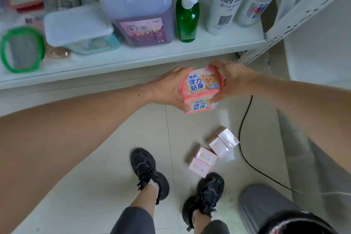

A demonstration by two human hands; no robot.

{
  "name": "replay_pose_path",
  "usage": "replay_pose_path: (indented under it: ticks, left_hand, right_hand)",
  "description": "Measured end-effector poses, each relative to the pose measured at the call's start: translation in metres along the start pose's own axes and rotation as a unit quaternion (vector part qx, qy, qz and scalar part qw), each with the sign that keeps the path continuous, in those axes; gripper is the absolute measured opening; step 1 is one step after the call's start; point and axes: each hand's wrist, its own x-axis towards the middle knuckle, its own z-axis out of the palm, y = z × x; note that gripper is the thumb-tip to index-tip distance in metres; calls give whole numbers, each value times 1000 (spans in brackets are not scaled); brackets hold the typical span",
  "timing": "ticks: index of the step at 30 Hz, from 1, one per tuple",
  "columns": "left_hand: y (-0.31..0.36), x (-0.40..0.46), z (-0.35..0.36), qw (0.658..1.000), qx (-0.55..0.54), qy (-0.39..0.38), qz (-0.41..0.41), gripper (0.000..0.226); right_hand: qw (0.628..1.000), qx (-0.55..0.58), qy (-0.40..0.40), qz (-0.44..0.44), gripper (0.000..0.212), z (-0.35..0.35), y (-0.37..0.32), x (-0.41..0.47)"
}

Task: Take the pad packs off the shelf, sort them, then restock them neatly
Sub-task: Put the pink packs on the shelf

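Observation:
Two pink pad packs (201, 89) with blue lettering and a bear picture are stacked one on the other, held in the air just in front of the white shelf (121, 61). My left hand (169, 89) grips the stack's left side and my right hand (230, 80) grips its right side and top. On the floor tiles below lie several small pale pink pad packs (203, 159), with a clear-wrapped one (227, 139) beside them.
On the shelf stand a purple detergent jug (140, 5), a green bottle (187, 17), a white spray can (227, 0), a lidded plastic box (77, 28) and a green-rimmed mirror (21, 49). A black cable (245, 138) and a grey bin (266, 207) are on the floor at right.

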Motion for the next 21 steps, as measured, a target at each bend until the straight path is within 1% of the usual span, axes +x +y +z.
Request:
replay_pose_path:
  ticks: [4,7,9,14,17,19,21]
  left_hand:
    - [52,-53,-51,999,-31,11,3,120]
    - [87,-95,-88,998,-53,17,3,124]
    - [108,-125,-109,997,-77,24,7,124]
    - [154,-211,-145,987,-146,61,-4,119]
    - [175,-260,-165,985,-150,83,-7,115]
    - [186,-291,-180,984,-146,100,-8,117]
    - [195,-320,-195,982,-144,124,-8,118]
  right_hand:
    - [1000,-7,10,-2,92,-58,-43,-59]
    - [1000,-8,16,-3,95,-99,-75,-104]
    - [1000,-10,21,-11,92,-124,-97,-133]
    - [999,-23,6,-31,90,-168,-153,-200]
    - [998,-35,7,-53,94,-190,-187,-234]
    - [996,-47,13,-75,94,-203,-214,-256]
    - [994,-52,15,-95,99,-215,-240,-275]
